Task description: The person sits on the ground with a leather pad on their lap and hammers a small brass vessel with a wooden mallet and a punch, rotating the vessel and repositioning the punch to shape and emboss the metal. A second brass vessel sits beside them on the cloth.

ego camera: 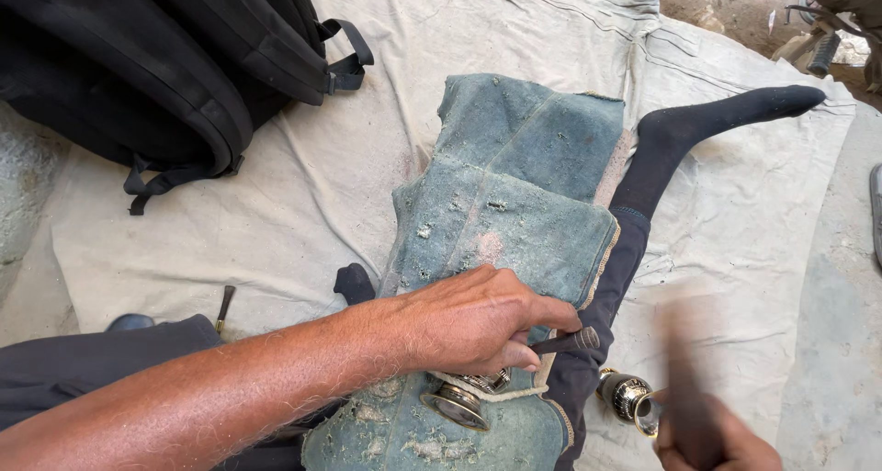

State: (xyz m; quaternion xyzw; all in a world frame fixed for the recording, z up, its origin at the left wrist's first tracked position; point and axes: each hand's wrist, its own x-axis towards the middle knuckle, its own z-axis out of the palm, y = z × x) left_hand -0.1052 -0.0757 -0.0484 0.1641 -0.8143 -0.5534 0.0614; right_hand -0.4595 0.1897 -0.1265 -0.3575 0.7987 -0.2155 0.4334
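Hands: left (473,322) grips a punch (568,341), right (717,439) blurred beside metal fitting (627,397).

Counting it up: one black backpack (165,62) upper left, one denim cloth (510,223) in the middle, two metal fittings (459,402) (627,397) at the bottom, two hands (473,319) (712,439), one socked foot (726,113) upper right.

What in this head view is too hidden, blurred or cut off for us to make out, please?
- Right hand: cut off by the bottom edge; the thing it holds is motion-blurred.
- Metal piece under the left hand: largely covered by that hand and the denim cloth.
- Black backpack: cropped by the top and left edges.
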